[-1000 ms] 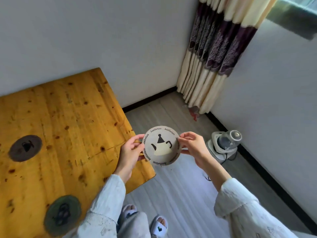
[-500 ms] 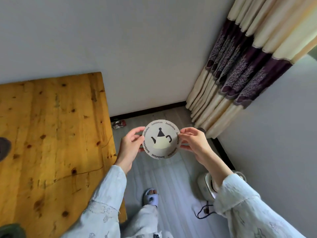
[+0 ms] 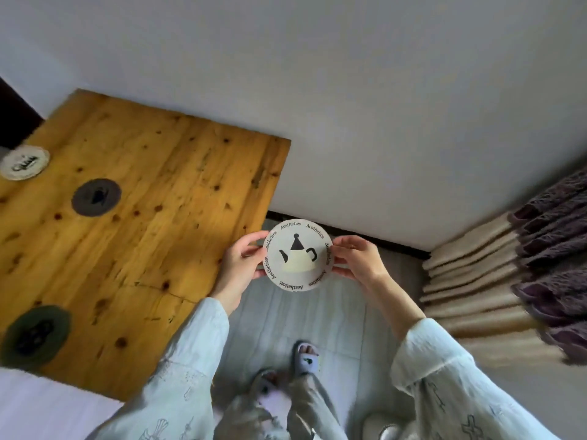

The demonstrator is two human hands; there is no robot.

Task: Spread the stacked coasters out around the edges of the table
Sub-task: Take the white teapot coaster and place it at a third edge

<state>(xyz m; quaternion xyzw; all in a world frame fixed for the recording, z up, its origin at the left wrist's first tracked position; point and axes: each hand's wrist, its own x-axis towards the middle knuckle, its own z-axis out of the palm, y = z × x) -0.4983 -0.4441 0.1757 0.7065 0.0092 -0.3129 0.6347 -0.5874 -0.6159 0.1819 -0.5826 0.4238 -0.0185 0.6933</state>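
I hold a round pale coaster (image 3: 298, 255) printed with a teapot and the word "Aesthetics" in the air, just past the right edge of the wooden table (image 3: 178, 198). My left hand (image 3: 239, 265) pinches its left rim and my right hand (image 3: 357, 257) pinches its right rim. I cannot tell whether more coasters are stacked under it. On the table lie a dark grey coaster (image 3: 96, 197), a dark green coaster (image 3: 35, 335) near the lower left edge, and a white coaster (image 3: 24, 162) at the far left.
A white wall runs behind the table and meets a dark baseboard (image 3: 374, 241). Cream and purple curtains (image 3: 508, 281) hang at the right. My slippered feet (image 3: 305, 357) stand on the grey floor beside the table. A white appliance (image 3: 386, 430) sits on the floor at the bottom.
The view has swung back left, so more of the table and three laid coasters show. The coaster stays held between both hands beside the table's right edge.
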